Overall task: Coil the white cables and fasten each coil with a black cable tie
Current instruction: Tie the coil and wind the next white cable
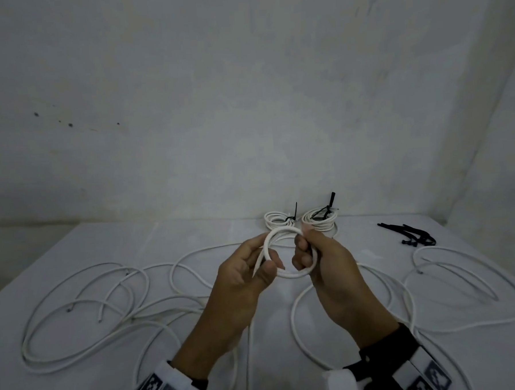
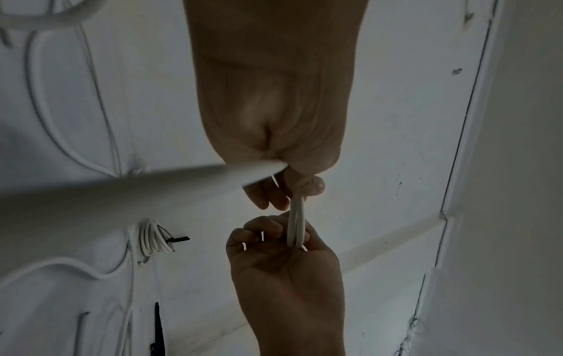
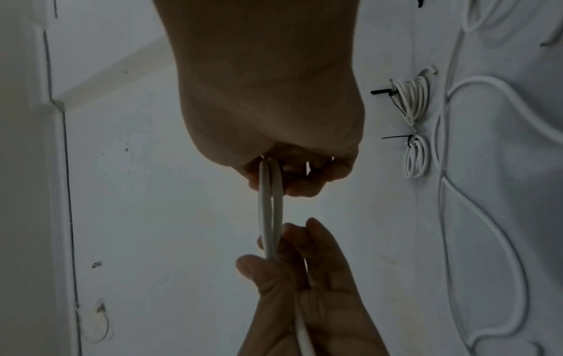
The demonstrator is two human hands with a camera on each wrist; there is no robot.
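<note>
Both hands hold a small white cable coil (image 1: 286,253) above the table (image 1: 193,237). Left hand (image 1: 243,282) fingers pinch its left side; right hand (image 1: 328,268) fingers curl through its right side. Two tied coils (image 1: 299,219) lie far behind.

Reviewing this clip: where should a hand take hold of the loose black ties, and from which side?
Pinch the ties near their upper-left ends, coming from above. They lie flat in a splayed bunch on the table, right of both hands, which hold the coil.

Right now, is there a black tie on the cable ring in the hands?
No, the coil held by the left hand and right hand is bare white; only the two finished coils behind carry ties.
</note>
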